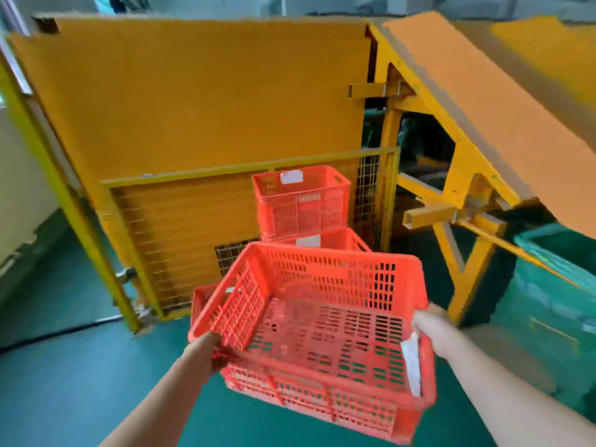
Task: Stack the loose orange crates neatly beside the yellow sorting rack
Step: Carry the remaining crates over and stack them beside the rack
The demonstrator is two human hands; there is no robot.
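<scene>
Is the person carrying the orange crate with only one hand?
No, the left hand grips the orange crate at its left rim and the right hand grips its right rim.

Your held crate (325, 321): orange plastic, slotted walls + base, slight gloss. Paper label (411, 362) on its rt wall: white, matt. Stacked crates (301, 201) behind it: same plastic. Yellow rack (388, 195) beyond it: painted metal frame w/ wire mesh (367, 191). Floor (64, 382) beneath: smooth green coating, soft sheen.
</scene>
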